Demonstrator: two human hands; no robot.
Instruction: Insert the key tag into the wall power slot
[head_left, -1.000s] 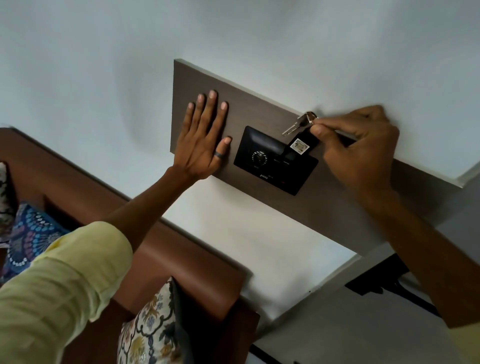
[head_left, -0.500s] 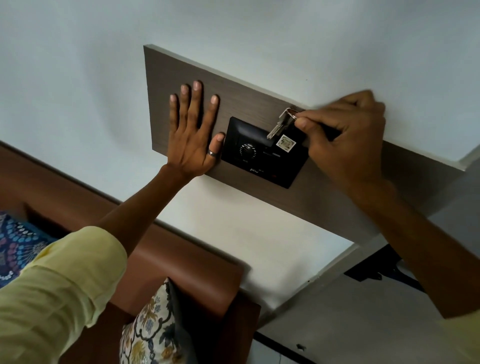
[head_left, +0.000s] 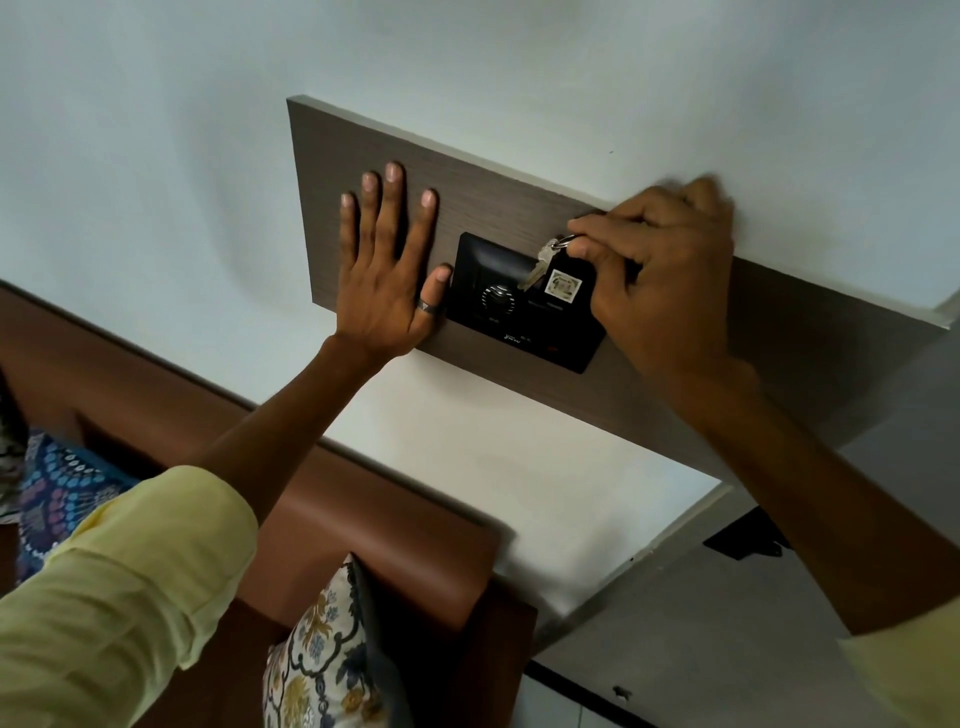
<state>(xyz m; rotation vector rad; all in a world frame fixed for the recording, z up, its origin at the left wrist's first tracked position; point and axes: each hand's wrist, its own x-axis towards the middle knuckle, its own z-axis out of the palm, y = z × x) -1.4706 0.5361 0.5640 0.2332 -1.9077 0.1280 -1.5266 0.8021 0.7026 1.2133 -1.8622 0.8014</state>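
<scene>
A black switch plate with a round dial is set in a brown wooden panel on the white wall. My right hand pinches a black key tag that bears a white square sticker, and holds it against the plate's right half. A silver key hangs from the tag's ring and lies over the plate. The slot itself is hidden behind the tag and my fingers. My left hand lies flat on the panel, fingers spread, its thumb touching the plate's left edge.
Below the panel runs a brown padded headboard. A patterned cushion leans against it, and blue patterned fabric shows at the far left. A grey surface with a black bracket lies at the lower right.
My right hand has brought the tag down along the plate's right half, and the key now hangs lower over the plate. My left hand stays flat on the panel.
</scene>
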